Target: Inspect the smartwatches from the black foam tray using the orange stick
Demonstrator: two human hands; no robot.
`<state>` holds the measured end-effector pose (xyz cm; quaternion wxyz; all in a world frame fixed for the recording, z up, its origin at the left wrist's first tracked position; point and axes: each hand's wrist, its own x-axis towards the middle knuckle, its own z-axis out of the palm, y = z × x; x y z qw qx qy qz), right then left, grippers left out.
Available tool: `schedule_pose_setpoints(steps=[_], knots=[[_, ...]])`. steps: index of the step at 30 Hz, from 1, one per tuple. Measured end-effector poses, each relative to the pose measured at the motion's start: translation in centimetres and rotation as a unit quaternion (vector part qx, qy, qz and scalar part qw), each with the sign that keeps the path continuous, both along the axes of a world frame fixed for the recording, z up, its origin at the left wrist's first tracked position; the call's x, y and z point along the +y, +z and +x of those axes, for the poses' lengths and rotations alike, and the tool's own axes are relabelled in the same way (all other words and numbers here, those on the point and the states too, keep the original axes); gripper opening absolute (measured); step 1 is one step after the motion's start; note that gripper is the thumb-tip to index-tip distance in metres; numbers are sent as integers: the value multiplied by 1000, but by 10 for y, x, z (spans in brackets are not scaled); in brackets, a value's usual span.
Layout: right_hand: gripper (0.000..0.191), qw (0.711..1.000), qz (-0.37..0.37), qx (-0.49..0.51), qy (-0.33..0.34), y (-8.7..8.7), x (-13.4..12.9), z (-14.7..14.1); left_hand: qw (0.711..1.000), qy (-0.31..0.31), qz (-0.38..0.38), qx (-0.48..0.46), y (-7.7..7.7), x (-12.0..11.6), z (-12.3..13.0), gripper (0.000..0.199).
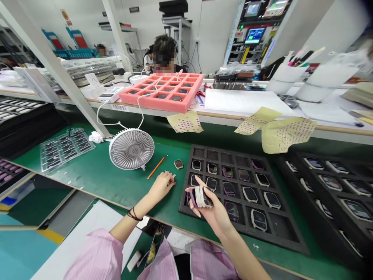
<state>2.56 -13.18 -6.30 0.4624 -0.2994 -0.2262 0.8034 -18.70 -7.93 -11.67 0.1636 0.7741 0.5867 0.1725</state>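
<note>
The right grip (pixel 215 204) was wrapped around a stack of watch cases (pixel 199 197), thumb on one side and fingers on the other, presumably to keep several pressed together in one palm. The stack lay within that grip, over the near left part of the black foam tray (pixel 279 225), whose pockets seemed meant to keep watches from rubbing. The left grip (pixel 160 184) had its fingertips drawn nearly together at a small pale piece (pixel 171 174); whether they pinched it, I couldn't tell. A loose watch (pixel 178 164) lay on the green worktop (pixel 116 182), just beyond the left grip.
</note>
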Motion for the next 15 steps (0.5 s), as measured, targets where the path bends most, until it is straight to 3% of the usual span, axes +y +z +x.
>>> schedule_pose_setpoints(steps=[3,6,11,15], knots=[[70,999,26,11,-38,5,7,0,1000,-7,12,-11,10,-4,7,12],[68,995,62,-1,-75,8,11,-1,989,1,59,-134,32,-18,21,16],[67,985,106,-50,-123,10,8,-6,922,4,52,-383,73,-44,55,14],[65,974,142,-87,-154,10,3,-9,883,18,68,-464,85,-48,73,17]])
